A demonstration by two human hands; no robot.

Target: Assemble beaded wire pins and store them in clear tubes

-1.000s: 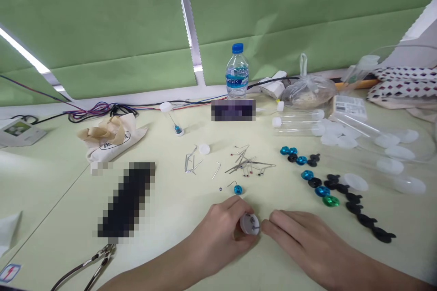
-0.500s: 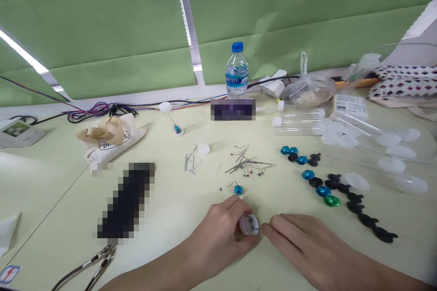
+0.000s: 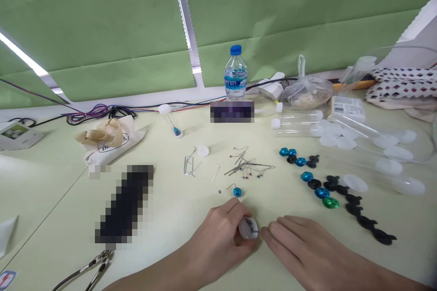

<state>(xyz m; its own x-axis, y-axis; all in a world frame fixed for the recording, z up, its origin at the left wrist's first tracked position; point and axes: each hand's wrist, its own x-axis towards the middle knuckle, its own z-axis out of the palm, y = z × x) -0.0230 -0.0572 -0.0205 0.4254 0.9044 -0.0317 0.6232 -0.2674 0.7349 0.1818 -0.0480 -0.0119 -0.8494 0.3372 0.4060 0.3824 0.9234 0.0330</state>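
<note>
My left hand [image 3: 223,232] is closed around a small white plastic cap [image 3: 245,233], tilted so its hollow side shows. Several small dark bits lie inside the cap; they are too small to name. Between the fingertips of my right hand [image 3: 297,245] is a thin metal rod [image 3: 256,231], its visible end reaching into the cap. Most of the rod is hidden by the fingers. Just beyond my left hand lies a blue round piece [image 3: 237,192] with a bent wire, and a tiny metal piece [image 3: 220,191] beside it.
Hex keys [image 3: 193,163] and a pile of bent wires [image 3: 247,166] lie ahead. Blue and black round parts [image 3: 322,193] spread to the right, near clear tubes [image 3: 297,118] with white caps. A water bottle [image 3: 235,75] stands behind; pliers [image 3: 99,266] lie at the left.
The view has shifted slightly. The rod's tip and the dark bits sit a little differently inside the cap. Both hands keep nearly the same grip.
</note>
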